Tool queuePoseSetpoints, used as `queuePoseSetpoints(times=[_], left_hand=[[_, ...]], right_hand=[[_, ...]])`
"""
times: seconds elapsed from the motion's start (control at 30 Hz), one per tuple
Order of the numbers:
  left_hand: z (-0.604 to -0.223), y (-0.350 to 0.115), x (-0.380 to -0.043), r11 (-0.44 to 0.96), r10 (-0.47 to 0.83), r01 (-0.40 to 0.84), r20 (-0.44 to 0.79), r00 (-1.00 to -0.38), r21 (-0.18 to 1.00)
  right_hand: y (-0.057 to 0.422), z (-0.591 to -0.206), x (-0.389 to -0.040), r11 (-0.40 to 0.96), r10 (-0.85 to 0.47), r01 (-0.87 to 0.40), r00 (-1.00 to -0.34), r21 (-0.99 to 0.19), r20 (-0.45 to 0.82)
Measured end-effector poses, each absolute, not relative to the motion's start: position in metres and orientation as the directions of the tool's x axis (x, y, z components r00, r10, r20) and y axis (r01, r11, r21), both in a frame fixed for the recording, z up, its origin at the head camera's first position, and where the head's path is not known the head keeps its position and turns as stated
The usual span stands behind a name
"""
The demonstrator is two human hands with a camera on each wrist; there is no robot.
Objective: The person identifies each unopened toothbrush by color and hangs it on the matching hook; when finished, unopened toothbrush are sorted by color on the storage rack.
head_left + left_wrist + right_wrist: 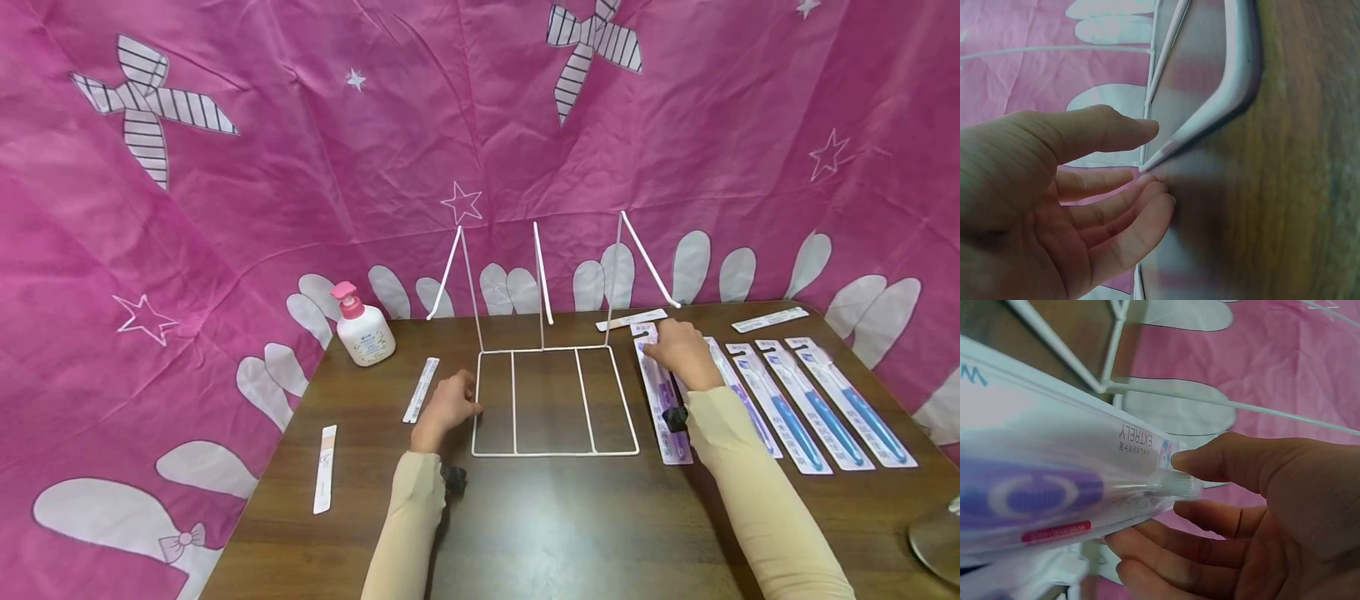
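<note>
My right hand (pixel 682 354) pinches the head end of a packaged purple toothbrush (pixel 663 408) between thumb and fingers. In the right wrist view the clear package (pixel 1104 487) shows its bristles close to the thumb (pixel 1204 456). My left hand (pixel 450 402) is at the left rail of a white wire rack (pixel 555 454), its fingers loosely bent and holding nothing. Seen from the left wrist, a rack corner (pixel 1142 167) lies in the gap between thumb and fingers. More packaged toothbrushes, blue (pixel 798 429) and purple (pixel 757 417), lie in a row right of my right hand.
A pink-topped pump bottle (pixel 366 333) stands at the back left. Slim paper-wrapped packets lie at the left (pixel 325 469), by the left hand (pixel 422 390), behind the rack (pixel 633 319) and back right (pixel 770 319). A metal container (pixel 937 542) is at the right edge.
</note>
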State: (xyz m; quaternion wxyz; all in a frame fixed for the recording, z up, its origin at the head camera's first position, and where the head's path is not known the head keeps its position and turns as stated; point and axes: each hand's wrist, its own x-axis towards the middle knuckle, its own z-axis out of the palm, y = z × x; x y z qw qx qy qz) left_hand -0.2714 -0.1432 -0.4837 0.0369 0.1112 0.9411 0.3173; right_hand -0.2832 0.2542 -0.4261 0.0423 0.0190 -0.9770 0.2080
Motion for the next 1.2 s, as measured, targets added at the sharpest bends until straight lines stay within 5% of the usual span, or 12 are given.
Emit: queuePoseSetpoints(times=[0.5, 1.2], left_hand=[[-0.496, -0.140, -0.268, 0.798, 0.215, 0.154, -0.038, -0.976, 0.583], [-0.489, -0.142, -0.274, 0.783, 0.228, 0.171, -0.019, -0.974, 0.598]], right_hand=[[0.268, -0.387, -0.237, 0.832, 0.054, -0.136, -0.945, -0.538, 0.323], [0.258, -0.339, -0.193, 0.742, 0.215, -0.162, -0.861, -0.650, 0.460]])
